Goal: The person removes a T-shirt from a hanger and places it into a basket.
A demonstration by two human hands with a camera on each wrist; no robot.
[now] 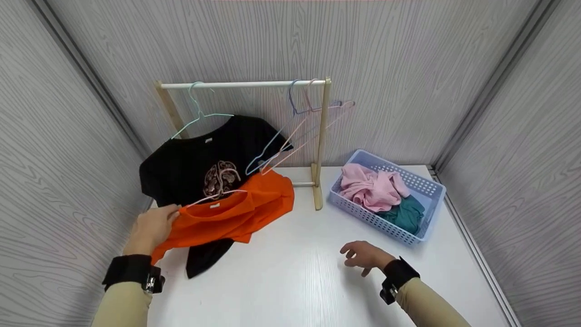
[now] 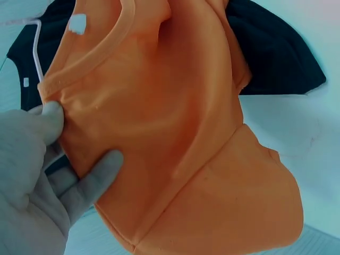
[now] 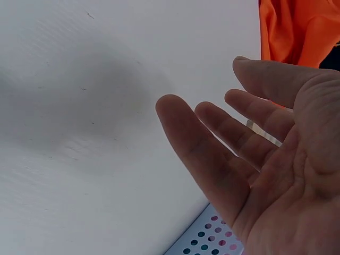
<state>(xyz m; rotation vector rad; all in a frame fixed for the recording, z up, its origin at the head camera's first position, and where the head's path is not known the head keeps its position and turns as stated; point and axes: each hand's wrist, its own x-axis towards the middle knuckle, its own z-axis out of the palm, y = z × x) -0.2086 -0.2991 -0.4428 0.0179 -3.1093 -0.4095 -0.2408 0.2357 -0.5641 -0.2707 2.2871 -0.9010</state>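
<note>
Orange cloth is gripped at the left edge of the tabletop (image 1: 281, 281): the orange T-shirt (image 1: 231, 213) is pinched at its shoulder, beside the collar, by the left hand (image 1: 152, 227), thumb over the fabric and fingers (image 2: 95, 172) beneath it. A pink wire hanger (image 1: 218, 194) is seen at the neckline, apparently threaded into the collar, though how far it reaches inside cannot be told. The garment is spread with its long axis running from the held shoulder toward the rack's right post, collar turned up and to the rear, hem bunched toward the middle of the tabletop. Part of it rests on the black T-shirt (image 1: 204, 154), which is hung on a pale green hanger (image 1: 199, 116) from the wooden rack (image 1: 245, 84) at the rear edge; two spare hangers (image 1: 299, 113) are hung near the rack's right end. The step in hand is judged to be seating the hanger in the shirt; a lift by the hook would be called for next. Right of centre, the right hand (image 1: 363, 255) is held just above the tabletop, fingers loose and holding nothing. Toward the right rear corner, a lilac basket (image 1: 431, 190) of pink and teal clothes is stood.
</note>
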